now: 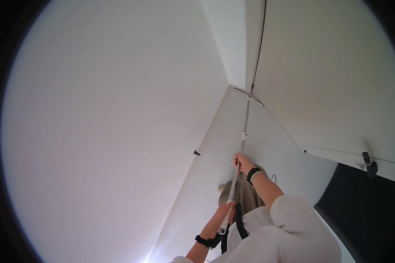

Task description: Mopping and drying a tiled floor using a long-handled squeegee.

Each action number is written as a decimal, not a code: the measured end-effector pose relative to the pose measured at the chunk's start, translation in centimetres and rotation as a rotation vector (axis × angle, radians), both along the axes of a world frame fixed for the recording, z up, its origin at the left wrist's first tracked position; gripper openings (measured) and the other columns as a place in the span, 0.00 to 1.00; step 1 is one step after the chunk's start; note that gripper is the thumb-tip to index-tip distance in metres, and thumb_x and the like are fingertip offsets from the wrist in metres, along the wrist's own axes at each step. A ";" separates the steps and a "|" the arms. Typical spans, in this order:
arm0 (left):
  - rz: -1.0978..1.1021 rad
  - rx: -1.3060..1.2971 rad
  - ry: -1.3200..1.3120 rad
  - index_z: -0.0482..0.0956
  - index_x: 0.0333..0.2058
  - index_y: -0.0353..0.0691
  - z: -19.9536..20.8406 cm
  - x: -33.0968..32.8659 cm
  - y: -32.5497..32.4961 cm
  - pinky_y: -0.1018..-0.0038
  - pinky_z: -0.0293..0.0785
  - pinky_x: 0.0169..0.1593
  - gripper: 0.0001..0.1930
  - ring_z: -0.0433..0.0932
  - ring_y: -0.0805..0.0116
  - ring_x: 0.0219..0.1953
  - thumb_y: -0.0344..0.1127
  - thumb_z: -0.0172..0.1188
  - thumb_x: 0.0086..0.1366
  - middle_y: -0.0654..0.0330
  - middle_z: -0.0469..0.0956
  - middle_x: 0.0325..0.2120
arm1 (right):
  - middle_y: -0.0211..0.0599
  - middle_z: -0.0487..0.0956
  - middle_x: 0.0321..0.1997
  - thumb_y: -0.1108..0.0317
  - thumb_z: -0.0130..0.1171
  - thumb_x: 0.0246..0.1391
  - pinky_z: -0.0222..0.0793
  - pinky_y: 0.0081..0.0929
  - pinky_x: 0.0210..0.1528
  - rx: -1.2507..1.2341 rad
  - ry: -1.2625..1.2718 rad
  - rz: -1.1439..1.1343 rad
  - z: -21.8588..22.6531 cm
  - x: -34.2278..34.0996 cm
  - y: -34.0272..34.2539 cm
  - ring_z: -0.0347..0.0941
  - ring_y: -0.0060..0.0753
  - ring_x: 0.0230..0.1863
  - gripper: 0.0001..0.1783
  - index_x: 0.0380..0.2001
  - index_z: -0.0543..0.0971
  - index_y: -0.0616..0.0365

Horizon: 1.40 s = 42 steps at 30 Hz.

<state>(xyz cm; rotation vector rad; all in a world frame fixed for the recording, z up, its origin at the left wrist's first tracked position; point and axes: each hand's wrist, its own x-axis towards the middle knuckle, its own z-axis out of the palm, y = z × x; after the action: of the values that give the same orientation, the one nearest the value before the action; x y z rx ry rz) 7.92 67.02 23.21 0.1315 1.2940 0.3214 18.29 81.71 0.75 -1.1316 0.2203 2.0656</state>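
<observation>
A long-handled flat mop (pixel 246 117) with a white and silver pole runs forward from my body to the far corner of the pale floor. Its thin, wide head (pixel 249 96) lies at an angle there, close to where the walls meet. My right hand (pixel 243 162) is wrapped round the middle of the pole, a dark band and a beaded bracelet on its wrist. Lower down, my left hand (pixel 226 211) grips the pole near its white end (pixel 223 229). A black band sits on my left wrist.
A large pale wall (pixel 101 122) fills the left, with a small black fitting (pixel 197 153) at its base. On the right rises a pale panel (pixel 329 79) with a dark clamp-like fitting (pixel 370 165) at its lower edge. A black surface (pixel 364 210) lies at the lower right.
</observation>
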 end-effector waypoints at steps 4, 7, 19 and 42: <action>0.049 -0.012 -0.041 0.63 0.21 0.41 -0.9 -1.0 -0.1 0.84 0.52 0.14 0.11 0.56 0.80 0.10 0.41 0.44 0.55 0.69 0.57 0.09 | 0.34 0.66 0.21 0.66 0.44 0.45 0.64 0.21 0.17 -0.079 -0.178 -0.004 -2.1 -0.6 1.5 0.62 0.24 0.18 0.07 0.27 0.61 0.57; 0.175 -0.003 -0.064 0.66 0.28 0.37 0.8 -1.4 -0.8 0.86 0.52 0.17 0.12 0.56 0.81 0.14 0.41 0.45 0.55 0.69 0.58 0.13 | 0.35 0.66 0.23 0.68 0.43 0.45 0.66 0.22 0.18 -0.035 -0.411 0.032 -1.4 -2.3 0.4 0.63 0.25 0.19 0.08 0.30 0.59 0.57; 0.390 -0.357 0.024 0.64 0.28 0.37 2.2 -6.6 -19.6 0.80 0.52 0.10 0.09 0.56 0.75 0.07 0.37 0.45 0.56 0.65 0.58 0.07 | 0.37 0.65 0.13 0.74 0.40 0.42 0.64 0.26 0.08 0.094 -0.720 0.395 0.3 -10.8 -18.6 0.63 0.28 0.08 0.15 0.36 0.56 0.61; 0.434 -0.051 -0.158 0.65 0.34 0.32 0.0 -2.0 -0.1 0.88 0.48 0.13 0.13 0.53 0.84 0.10 0.38 0.43 0.56 0.70 0.57 0.12 | 0.34 0.60 0.10 0.69 0.43 0.41 0.57 0.25 0.09 0.084 -0.532 0.184 -3.9 -2.0 2.3 0.56 0.27 0.08 0.07 0.18 0.60 0.60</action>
<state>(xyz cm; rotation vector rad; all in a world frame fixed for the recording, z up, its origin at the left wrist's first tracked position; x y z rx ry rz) 5.87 66.89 23.24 -0.2188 1.1650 0.6549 16.28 84.04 -3.18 -1.6453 -0.2354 1.8241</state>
